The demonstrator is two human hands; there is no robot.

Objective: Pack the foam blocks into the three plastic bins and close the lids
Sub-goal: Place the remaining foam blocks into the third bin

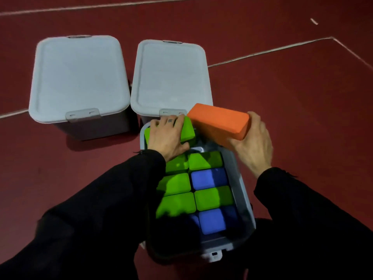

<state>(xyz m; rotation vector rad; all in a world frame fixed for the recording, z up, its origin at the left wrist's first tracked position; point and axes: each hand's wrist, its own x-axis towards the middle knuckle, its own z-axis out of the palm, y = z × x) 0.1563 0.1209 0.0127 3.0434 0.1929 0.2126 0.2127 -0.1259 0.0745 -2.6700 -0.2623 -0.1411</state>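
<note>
An open grey bin [243, 190] stands right in front of me, holding several green and blue foam blocks stood on end. My left hand [169, 136] presses flat on a green block [187, 128] at the bin's far end. My right hand [255, 142] grips an orange block [218, 121] by its right end, tilted above the bin's far right corner. Two more grey bins stand behind, the left bin [78, 75] and the middle bin [171, 77], both with lids on.
The floor [292, 87] is dark red with white lines across it. A small white scrap [314, 21] lies far right. My black sleeves cover the bin's near left corner. No loose lid is in view.
</note>
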